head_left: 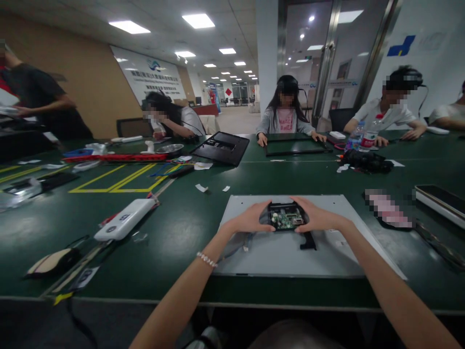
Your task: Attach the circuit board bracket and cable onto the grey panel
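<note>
A green circuit board in a black frame (286, 216) lies over the middle of a flat grey panel (290, 259). My left hand (254, 216) grips the frame's left side, thumb at the near corner and fingers at the far one. On the right side, my right hand (314, 214) grips it the same way, fingers curved round the edge. A black bracket (308, 241) sticks out below my right hand on the panel. Thin wires (247, 241) lie on the panel near my left wrist.
A white power bank (125, 220) and a mouse (54, 261) are at the left. A phone (390, 208) and a white-edged device (441, 203) lie right. Across the table, a person (286, 116) holds a black frame (298, 146); bottles (368, 140) stand nearby.
</note>
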Motion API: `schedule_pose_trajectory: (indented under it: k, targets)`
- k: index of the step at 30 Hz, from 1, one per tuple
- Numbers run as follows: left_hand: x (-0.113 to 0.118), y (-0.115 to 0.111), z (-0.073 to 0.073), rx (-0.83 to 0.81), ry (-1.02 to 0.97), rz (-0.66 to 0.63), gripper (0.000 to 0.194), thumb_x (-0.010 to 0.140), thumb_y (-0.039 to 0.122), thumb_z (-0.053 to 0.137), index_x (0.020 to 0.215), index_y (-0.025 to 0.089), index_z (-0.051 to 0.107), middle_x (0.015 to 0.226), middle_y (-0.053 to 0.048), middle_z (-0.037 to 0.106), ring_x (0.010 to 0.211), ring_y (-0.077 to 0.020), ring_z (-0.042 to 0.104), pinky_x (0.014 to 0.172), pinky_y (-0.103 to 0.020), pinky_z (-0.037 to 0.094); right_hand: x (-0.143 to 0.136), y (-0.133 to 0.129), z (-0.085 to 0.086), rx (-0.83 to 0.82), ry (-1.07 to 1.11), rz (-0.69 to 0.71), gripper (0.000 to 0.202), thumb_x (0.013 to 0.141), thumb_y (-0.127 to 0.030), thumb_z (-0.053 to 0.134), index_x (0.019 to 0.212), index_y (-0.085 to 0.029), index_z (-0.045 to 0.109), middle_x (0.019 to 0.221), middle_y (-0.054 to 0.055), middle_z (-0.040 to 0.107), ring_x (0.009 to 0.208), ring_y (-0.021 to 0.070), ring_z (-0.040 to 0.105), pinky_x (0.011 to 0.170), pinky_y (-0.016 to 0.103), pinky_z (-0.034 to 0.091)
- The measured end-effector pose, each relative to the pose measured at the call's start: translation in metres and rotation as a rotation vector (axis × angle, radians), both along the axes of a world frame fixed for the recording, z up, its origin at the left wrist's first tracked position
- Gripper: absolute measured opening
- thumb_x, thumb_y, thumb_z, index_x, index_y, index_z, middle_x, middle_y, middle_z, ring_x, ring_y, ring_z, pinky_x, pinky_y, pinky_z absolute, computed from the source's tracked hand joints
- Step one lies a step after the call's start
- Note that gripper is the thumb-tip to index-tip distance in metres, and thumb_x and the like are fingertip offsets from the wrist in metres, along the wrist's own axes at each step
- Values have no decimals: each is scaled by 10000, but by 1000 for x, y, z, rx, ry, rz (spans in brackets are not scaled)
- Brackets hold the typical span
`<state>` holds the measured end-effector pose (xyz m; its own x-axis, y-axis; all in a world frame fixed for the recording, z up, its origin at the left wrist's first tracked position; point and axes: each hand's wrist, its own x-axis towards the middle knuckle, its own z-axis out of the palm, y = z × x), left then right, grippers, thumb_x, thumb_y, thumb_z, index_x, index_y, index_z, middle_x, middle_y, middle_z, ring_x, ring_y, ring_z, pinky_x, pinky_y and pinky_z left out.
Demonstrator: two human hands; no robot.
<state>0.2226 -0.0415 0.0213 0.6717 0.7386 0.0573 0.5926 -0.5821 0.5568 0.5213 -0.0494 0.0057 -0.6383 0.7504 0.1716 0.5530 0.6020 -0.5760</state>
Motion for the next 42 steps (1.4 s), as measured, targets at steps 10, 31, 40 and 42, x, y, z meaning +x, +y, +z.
schedule_pose_trajectory:
  k: [10, 31, 40, 42]
  targets:
    - [-10, 8, 17, -59, 9, -27, 1113, 679, 642, 704, 1535, 153, 187, 1539, -214, 287, 1425, -364, 246, 1180, -546, 89, -6, 3, 10, -122, -89, -103, 1071, 708, -430, 724, 1556, -293, 84, 1592, 116, 194, 1448, 337, 196, 1163, 530, 222]
    - [-5, 10, 9, -22, 63, -38, 1069, 728, 657, 642, 1537, 144, 167, 1551, -200, 271, 1433, -338, 244, 1187, -523, 118, -2, 3, 4, -91, -134, -98, 979, 771, -464, 680, 1554, -292, 117, 1605, 98, 157, 1444, 339, 213, 1155, 530, 248]
    - [2, 4, -5, 30, 83, -29, 1030, 747, 633, 636, 1529, 124, 200, 1544, -197, 289, 1417, -344, 272, 1167, -501, 184, 3, 4, -8, -11, -29, -20, 1007, 755, -558, 686, 1548, -247, 148, 1564, 130, 258, 1420, 348, 264, 1152, 541, 255]
    - [3, 2, -6, 33, 97, -15, 1034, 744, 637, 635, 1531, 127, 200, 1539, -197, 299, 1402, -357, 295, 1147, -491, 231, 5, 2, -9, -13, -15, -8, 1015, 751, -569, 688, 1547, -236, 151, 1561, 139, 262, 1412, 347, 282, 1152, 538, 256]
